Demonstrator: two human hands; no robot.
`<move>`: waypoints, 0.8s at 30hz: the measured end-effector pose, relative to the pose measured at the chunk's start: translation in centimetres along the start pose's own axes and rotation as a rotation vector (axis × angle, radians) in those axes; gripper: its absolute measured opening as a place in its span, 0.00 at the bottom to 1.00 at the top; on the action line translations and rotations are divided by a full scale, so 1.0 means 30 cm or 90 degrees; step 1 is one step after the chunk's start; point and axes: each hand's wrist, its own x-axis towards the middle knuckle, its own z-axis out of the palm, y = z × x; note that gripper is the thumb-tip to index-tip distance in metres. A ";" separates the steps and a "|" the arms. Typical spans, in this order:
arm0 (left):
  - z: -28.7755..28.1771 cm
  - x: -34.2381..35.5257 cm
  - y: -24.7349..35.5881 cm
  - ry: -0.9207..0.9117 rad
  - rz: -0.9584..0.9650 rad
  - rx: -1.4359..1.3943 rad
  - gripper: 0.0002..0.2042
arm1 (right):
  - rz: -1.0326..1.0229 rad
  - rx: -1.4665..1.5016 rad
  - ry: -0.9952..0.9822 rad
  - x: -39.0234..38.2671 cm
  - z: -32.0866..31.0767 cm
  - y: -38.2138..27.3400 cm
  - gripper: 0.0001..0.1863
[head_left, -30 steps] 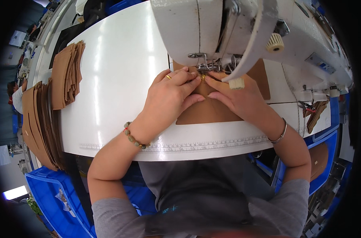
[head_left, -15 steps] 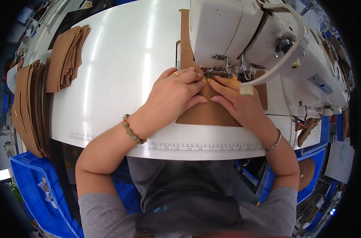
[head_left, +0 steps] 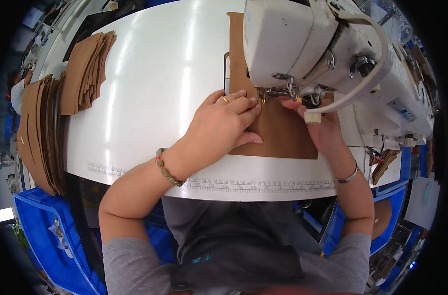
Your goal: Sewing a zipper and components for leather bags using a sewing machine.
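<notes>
A flat brown piece of leather-like sheet [head_left: 283,140] lies under the head of a white sewing machine [head_left: 288,46]. My left hand [head_left: 224,118] rests palm down on its left part, fingers laid toward the needle area and thumb apart, holding nothing. Just right of its fingertips is the presser foot [head_left: 264,100], with a small gold-coloured part. My right hand [head_left: 325,130] is raised at the right of the needle, behind a curved white tube ending in a cream knob [head_left: 312,118]. A fingertip shows near the foot; the other fingers are mostly hidden by machine parts.
Two stacks of brown pieces [head_left: 86,71] [head_left: 39,132] stand at the left of the white table [head_left: 150,98]. A ruler scale [head_left: 263,187] runs along its front edge. Blue bins [head_left: 52,236] sit below on both sides. Small snips [head_left: 374,153] lie at the right.
My right hand has lifted off the brown sheet and moved right, behind the tube. My left hand stays on the sheet, its thumb lower. The whole view has shifted slightly.
</notes>
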 end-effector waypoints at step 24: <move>0.016 0.021 -0.014 0.038 0.016 0.009 0.28 | -0.248 -0.971 -0.129 -0.045 0.079 0.012 0.26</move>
